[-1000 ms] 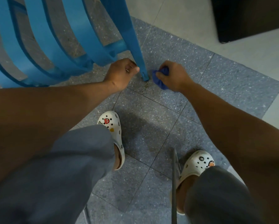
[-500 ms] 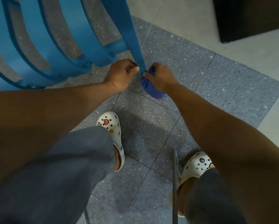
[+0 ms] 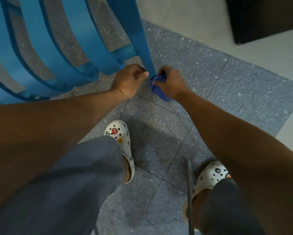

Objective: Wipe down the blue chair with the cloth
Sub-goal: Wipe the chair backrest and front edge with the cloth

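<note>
The blue chair (image 3: 45, 48) fills the upper left, its slatted back curving down toward the floor and one leg (image 3: 140, 39) running down to the tiles. My right hand (image 3: 171, 82) grips a bunched dark blue cloth (image 3: 156, 83) wrapped round the foot of that leg. My left hand (image 3: 130, 80) is curled just left of the leg's lower end, thumb toward it; whether it grips the leg I cannot tell.
Grey speckled floor tiles (image 3: 210, 78) lie under the chair, paler tiles beyond. A dark cabinet (image 3: 264, 17) stands at the top right. My feet in white clogs (image 3: 120, 138) are below, with a thin metal rod (image 3: 190, 192) upright by the right foot.
My right hand with the cloth moved left onto the chair leg and wrapped the cloth round its foot. The left hand stayed beside the leg.
</note>
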Action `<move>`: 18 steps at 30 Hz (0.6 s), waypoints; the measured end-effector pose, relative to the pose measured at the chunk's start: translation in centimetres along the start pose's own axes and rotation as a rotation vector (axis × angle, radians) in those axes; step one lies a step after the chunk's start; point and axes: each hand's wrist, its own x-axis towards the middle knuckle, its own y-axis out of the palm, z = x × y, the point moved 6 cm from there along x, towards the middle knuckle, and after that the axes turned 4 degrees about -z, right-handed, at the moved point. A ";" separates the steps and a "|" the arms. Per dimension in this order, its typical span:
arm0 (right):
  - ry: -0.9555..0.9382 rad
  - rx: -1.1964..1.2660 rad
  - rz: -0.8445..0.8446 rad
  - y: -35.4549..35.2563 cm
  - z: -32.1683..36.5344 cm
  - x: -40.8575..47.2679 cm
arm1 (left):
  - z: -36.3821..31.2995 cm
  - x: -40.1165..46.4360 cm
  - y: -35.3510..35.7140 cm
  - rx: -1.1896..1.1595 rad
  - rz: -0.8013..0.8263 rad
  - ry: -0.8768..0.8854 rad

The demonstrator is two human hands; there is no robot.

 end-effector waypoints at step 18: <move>-0.183 -0.260 0.201 -5.2 1.1 0.2 | -0.1 -0.4 0.5 -0.040 0.088 0.010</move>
